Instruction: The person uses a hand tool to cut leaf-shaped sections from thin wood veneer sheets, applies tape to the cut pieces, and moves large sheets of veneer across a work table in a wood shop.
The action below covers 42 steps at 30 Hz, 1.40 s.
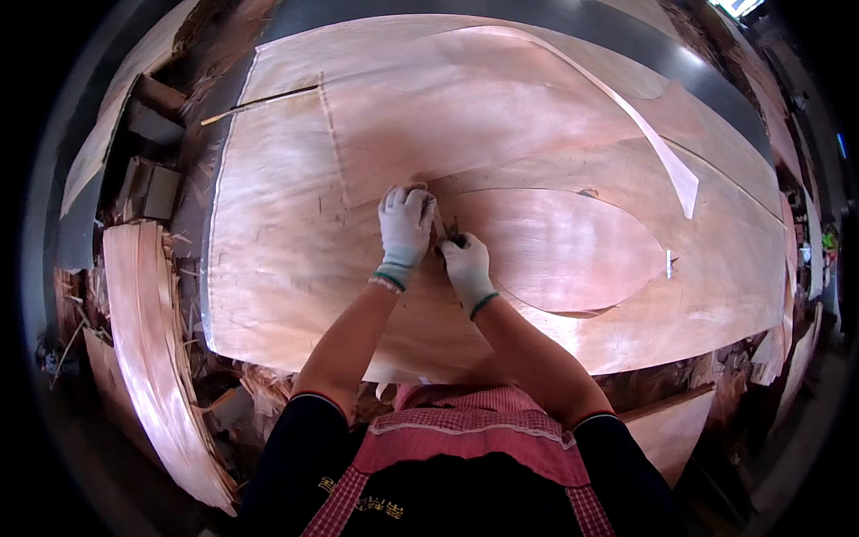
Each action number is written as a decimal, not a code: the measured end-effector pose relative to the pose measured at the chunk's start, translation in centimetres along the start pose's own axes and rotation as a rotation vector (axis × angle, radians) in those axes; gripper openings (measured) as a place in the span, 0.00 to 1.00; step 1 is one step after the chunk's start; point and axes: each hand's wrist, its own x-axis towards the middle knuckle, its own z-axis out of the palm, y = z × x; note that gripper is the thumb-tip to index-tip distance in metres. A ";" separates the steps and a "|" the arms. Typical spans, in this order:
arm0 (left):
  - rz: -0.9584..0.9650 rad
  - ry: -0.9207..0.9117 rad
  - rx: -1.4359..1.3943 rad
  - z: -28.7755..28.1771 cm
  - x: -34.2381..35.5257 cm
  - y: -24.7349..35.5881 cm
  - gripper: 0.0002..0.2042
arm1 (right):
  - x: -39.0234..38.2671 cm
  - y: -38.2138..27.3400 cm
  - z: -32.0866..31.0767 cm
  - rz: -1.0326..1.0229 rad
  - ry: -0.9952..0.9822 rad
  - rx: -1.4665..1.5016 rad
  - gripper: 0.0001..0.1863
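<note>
Scrap-strewn workshop floor (224, 394) is seen round a long tabletop (501, 27), almost wholly covered by big overlapping sheets of thin wood veneer (286, 224). Sheets are laid flat & stacked w/ edges lapping, probably so seams can be reached from the near edge.

Both hands are gloved in white knit w/ green-banded cuffs. Left hand (405, 228) is laid knuckles-up, fingers curled & pressed down onto the veneer just at a seam, apparently to hold the sheet from sliding. Right hand (465, 264) is set just beside it, touching or nearly so; its grip is closed round a small dark item (450, 237), too hidden to be identified — a tool or a bit of tape cannot be told apart. The worked spot sits near the middle of the tabletop, where an oval veneer patch (555, 251) meets the bigger sheet.

Veneer is pinkish-tan, glossy under overhead light, w/ faint long grain; edges are thin, some curling. A pale narrow strip (653, 143) is curved across the far sheets. At left, more veneer sheets (152, 349) are stacked in a bowed pile, w/ splinters & offcuts about it. A red-checked apron (465, 421) over dark sleeves is seen at the lower edge.
</note>
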 end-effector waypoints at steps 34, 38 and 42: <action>0.997 -0.631 -0.137 11.5 -11.9 18.2 0.28 | -9.0 13.2 -24.2 0.022 0.473 0.074 0.17; 0.779 -0.810 -0.316 10.7 -10.8 21.4 0.26 | -12.9 16.7 -28.8 0.168 0.451 -0.343 0.15; 0.210 -0.687 -0.677 6.9 -9.1 17.3 0.22 | -21.7 14.8 -34.8 0.347 0.517 -0.162 0.20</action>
